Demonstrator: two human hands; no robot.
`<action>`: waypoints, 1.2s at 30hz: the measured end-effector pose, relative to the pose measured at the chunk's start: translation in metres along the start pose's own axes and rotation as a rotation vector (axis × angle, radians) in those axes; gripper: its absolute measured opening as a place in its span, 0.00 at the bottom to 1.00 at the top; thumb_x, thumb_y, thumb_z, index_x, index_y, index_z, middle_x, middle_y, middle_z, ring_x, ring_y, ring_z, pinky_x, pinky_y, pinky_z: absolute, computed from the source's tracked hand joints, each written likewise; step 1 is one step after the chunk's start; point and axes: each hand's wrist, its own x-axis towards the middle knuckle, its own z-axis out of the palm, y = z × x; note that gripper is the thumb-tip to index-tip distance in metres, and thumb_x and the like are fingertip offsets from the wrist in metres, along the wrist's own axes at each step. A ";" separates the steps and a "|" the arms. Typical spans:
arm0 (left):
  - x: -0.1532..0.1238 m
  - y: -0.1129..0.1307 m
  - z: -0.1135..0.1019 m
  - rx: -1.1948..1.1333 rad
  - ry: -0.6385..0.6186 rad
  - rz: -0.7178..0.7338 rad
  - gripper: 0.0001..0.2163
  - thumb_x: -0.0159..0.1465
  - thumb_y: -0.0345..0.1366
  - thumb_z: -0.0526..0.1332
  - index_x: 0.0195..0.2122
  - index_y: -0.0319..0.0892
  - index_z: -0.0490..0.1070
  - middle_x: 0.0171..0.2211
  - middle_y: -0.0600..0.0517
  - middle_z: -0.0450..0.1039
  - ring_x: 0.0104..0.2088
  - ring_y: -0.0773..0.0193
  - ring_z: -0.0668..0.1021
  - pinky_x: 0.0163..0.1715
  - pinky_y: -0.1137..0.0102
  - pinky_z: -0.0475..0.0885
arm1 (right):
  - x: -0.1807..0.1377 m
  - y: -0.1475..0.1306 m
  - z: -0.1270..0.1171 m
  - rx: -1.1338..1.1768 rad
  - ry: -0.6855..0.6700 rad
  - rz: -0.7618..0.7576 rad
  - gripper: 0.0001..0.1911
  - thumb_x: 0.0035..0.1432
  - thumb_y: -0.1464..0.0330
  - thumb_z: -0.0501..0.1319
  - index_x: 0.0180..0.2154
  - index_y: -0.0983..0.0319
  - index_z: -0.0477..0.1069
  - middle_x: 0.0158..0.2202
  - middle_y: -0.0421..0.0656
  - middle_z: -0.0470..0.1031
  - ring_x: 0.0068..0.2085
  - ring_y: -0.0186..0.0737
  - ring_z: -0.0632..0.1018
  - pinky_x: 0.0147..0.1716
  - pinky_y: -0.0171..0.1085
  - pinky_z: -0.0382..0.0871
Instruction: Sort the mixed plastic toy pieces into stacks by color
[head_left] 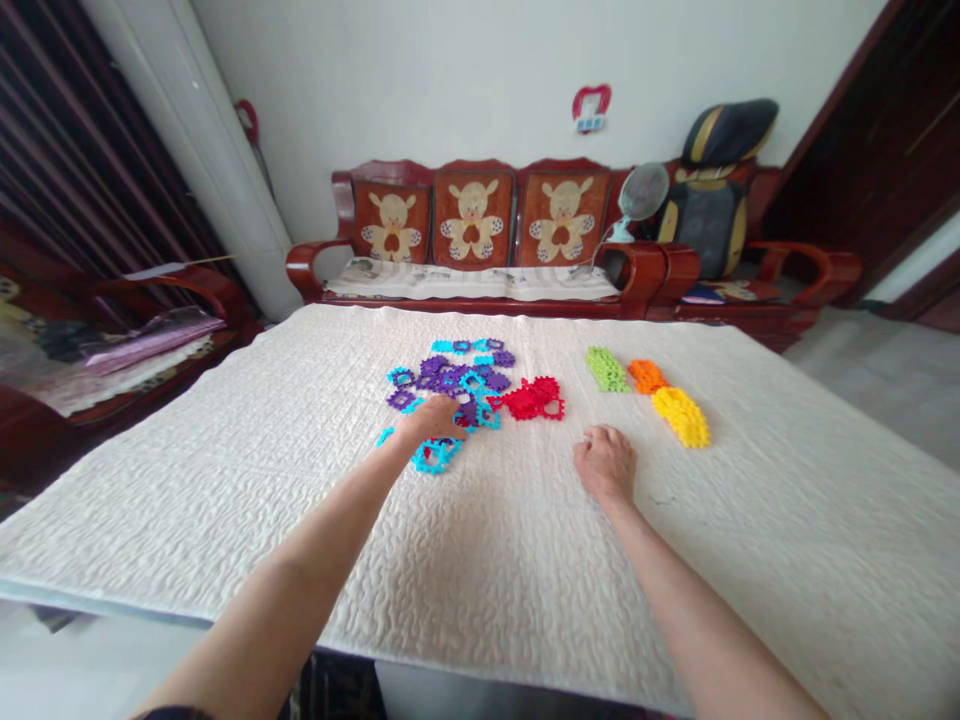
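Note:
My left hand (436, 418) reaches into a loose pile of toothed plastic pieces, light blue (435, 458) and purple (435, 372). Its fingers point down and are bent together, partly hidden; a bit of red shows beside them, and I cannot make out what they grip. Just right of the pile lies a cluster of red pieces (531, 400). My right hand (609, 462) rests on the cloth with its fingers curled in and nothing showing in them. Beyond it are a green stack (607, 370), an orange stack (647, 376) and a yellow stack (681, 416) of similar pieces.
A cream quilted cloth (247, 450) covers the table. Behind its far edge stands a wooden sofa (472, 305) with bear-patterned cushions (472, 215). A small fan (643, 192) and a chair with a dark massage pad (703, 225) are at the right back.

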 end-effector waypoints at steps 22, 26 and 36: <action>-0.004 0.010 0.007 0.100 0.085 0.016 0.17 0.60 0.48 0.61 0.46 0.45 0.77 0.42 0.47 0.78 0.47 0.55 0.77 0.47 0.67 0.71 | 0.000 -0.001 0.000 0.003 -0.007 0.016 0.15 0.59 0.71 0.54 0.46 0.64 0.73 0.49 0.49 0.74 0.51 0.47 0.71 0.45 0.41 0.58; -0.005 0.018 0.007 0.117 0.091 0.029 0.13 0.63 0.42 0.58 0.42 0.42 0.77 0.40 0.44 0.78 0.44 0.54 0.78 0.45 0.65 0.72 | 0.000 -0.001 0.001 0.011 -0.003 0.020 0.15 0.59 0.71 0.54 0.46 0.64 0.73 0.50 0.49 0.74 0.52 0.47 0.70 0.46 0.41 0.58; -0.001 0.023 -0.024 0.018 0.261 0.039 0.16 0.66 0.31 0.48 0.37 0.37 0.76 0.35 0.42 0.78 0.38 0.58 0.79 0.40 0.68 0.70 | -0.001 -0.003 -0.001 0.017 0.013 0.020 0.13 0.58 0.72 0.55 0.44 0.64 0.74 0.48 0.49 0.74 0.51 0.47 0.71 0.46 0.41 0.57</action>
